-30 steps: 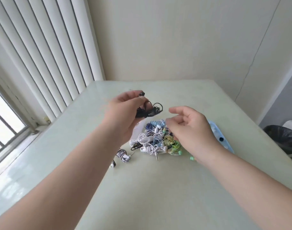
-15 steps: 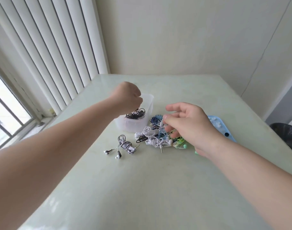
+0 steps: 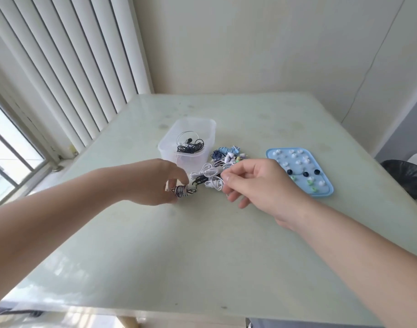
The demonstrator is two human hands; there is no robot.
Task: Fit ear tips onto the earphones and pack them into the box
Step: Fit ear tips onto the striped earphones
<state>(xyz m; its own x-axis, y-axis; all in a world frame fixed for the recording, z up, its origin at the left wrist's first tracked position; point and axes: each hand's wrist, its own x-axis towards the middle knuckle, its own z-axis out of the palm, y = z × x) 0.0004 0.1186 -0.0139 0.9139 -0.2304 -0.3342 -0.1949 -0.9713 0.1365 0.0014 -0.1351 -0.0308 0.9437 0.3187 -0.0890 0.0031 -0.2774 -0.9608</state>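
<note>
- Forearms, both bare, reach in from the near corners over a pale green table (image 3: 202, 252), and we look down on them from head height.
- To our left, the left hand (image 3: 155, 183) curls thumb and fingers round a striped earphone bundle (image 3: 183, 190), black and white, held low at the tabletop. We cannot tell whether it is clear of the surface.
- Opposite it, the right hand (image 3: 257, 183) hangs palm down with its fingers loosely bent. Thumb and forefinger tips sit at a white earphone cable (image 3: 211, 179). We cannot make out whether they pinch it or merely touch it.
- Just beyond both hands lies the pile of earphones (image 3: 226, 158), a tangle of white, blue and dark coils with pale buds showing among them.
- Just left of that pile stands the clear plastic box (image 3: 183, 159), upright and lidless. We see coiled black earphones (image 3: 190, 146) lying in its bottom.
- Right of the pile, and apart from it, a blue tray (image 3: 327, 189) carries scattered ear tips (image 3: 297, 162): mostly white, three dark ones in a row, a few green toward the near end.
- Farther off, white vertical blinds (image 3: 72, 67) hang along the left side above a bright window, and a cream wall (image 3: 250, 43) closes the far end of the table.
- At the right edge we glimpse a black bag (image 3: 406, 178) on the floor.
</note>
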